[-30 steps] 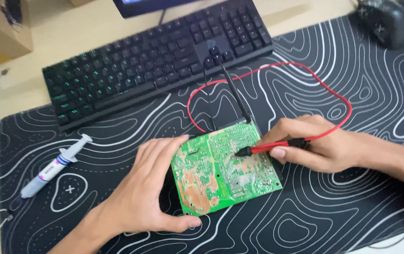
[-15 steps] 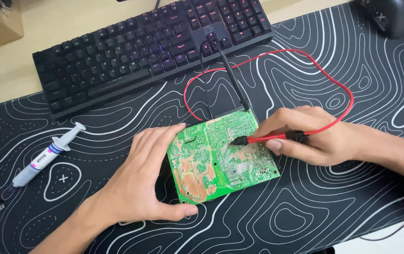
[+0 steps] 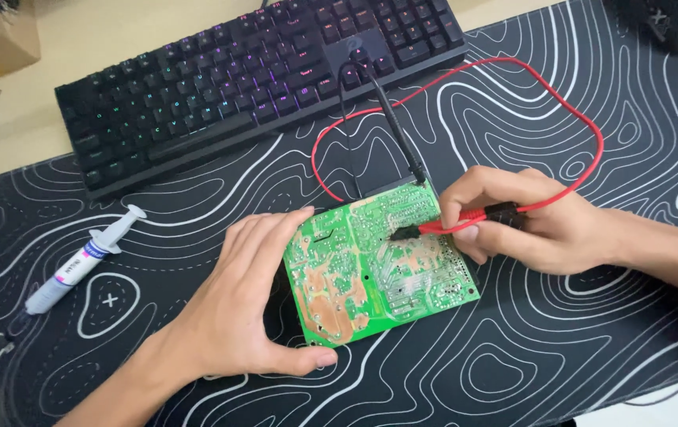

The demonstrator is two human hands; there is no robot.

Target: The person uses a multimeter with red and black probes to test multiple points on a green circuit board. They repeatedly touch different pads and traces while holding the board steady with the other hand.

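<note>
Green circuit board point(image 3: 378, 269) at frame centre on black patterned mat point(image 3: 552, 356). Left hand point(image 3: 236, 308) cups its left edge, fingers spread; right hand point(image 3: 529, 225) pinches red probe point(image 3: 453, 228), tip on board.

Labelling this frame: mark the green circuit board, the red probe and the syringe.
green circuit board point(image 3: 355, 277), head view, bare solder side near its middle
red probe point(image 3: 453, 225), head view, red shaft ahead of the fingers
syringe point(image 3: 78, 265), head view, labelled barrel
</note>
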